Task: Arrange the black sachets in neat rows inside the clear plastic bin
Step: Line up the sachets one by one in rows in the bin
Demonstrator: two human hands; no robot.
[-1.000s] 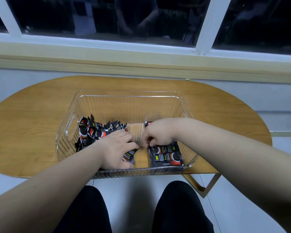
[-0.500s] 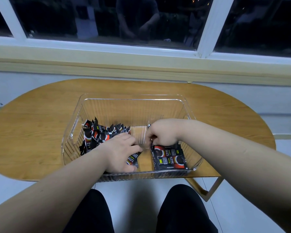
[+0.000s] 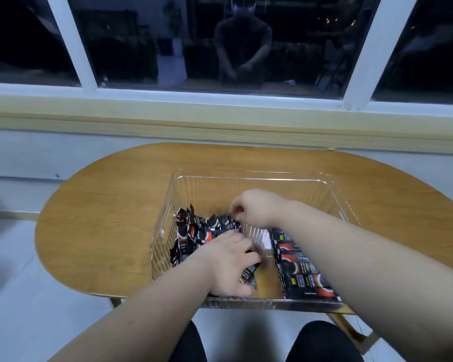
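A clear ribbed plastic bin [image 3: 249,177] stands on the near right part of an oval wooden table [image 3: 110,205], its near wall at the table's front edge. The small black sachets with red and white print [image 3: 194,231] all lie inside it, in two groups: a loose heap in the left half, many standing on edge and leaning at odd angles, and a tidy overlapping row [image 3: 298,267] laid flat along the right side, with bare bin floor between them. The left hand [image 3: 228,262] lies on the near end of the heap, fingers curled down around a few sachets. The right hand [image 3: 254,207] reaches across to the far end of the heap, its fingertips bunched together at the sachets' upper edges. Blur hides whether a sachet is pinched there. Behind the table runs a white-framed window [image 3: 364,48], dark outside.
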